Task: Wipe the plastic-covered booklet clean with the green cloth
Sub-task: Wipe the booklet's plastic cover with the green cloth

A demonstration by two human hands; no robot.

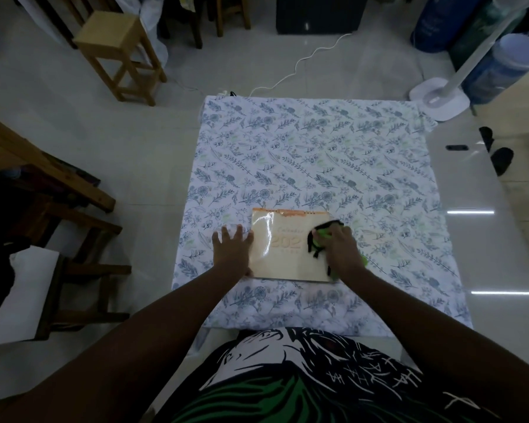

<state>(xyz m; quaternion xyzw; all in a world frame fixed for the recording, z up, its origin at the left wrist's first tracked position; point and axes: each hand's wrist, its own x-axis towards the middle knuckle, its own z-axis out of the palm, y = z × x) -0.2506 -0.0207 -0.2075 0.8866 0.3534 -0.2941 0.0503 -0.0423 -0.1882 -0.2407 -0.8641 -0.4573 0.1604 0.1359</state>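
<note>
Both hands [232, 250] on booklet [287, 257], R pressing green cloth [321, 236]; stool [119, 53] far-left.

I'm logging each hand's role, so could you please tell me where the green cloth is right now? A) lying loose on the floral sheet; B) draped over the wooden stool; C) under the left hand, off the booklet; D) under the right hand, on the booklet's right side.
D: the cloth is bunched under the right hand on the booklet's right side, while the left hand presses flat at its left edge.

A home room; tiled floor [135, 141]; wooden stool [116, 47]; standing fan [440, 96].
</note>
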